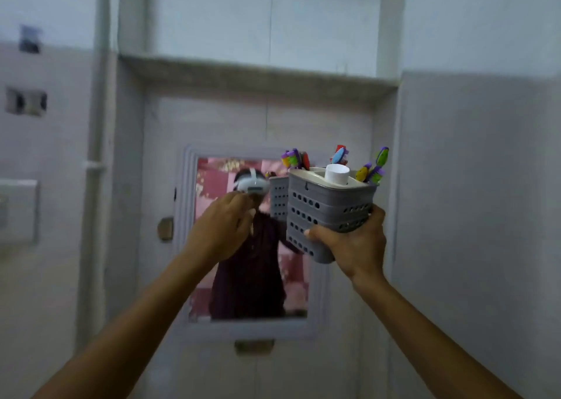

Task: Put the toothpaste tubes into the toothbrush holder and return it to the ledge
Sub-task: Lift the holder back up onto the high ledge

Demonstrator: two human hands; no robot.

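My right hand (pixel 352 244) grips the lower part of a grey perforated toothbrush holder (pixel 324 210), held up in front of the wall, tilted slightly. Several colourful toothbrushes (pixel 375 168) and a white toothpaste cap (pixel 337 172) stick out of its top. My left hand (pixel 226 225) is raised to the holder's left, apart from it, fingers curled with nothing visible in them. The stone ledge (pixel 258 72) of a wall niche runs above the holder.
A wall mirror (pixel 218 262) with a white frame hangs behind my hands and reflects a person and the holder. A vertical white pipe (pixel 94 155) runs down the left wall. A small fixture (pixel 18 210) sits at the far left.
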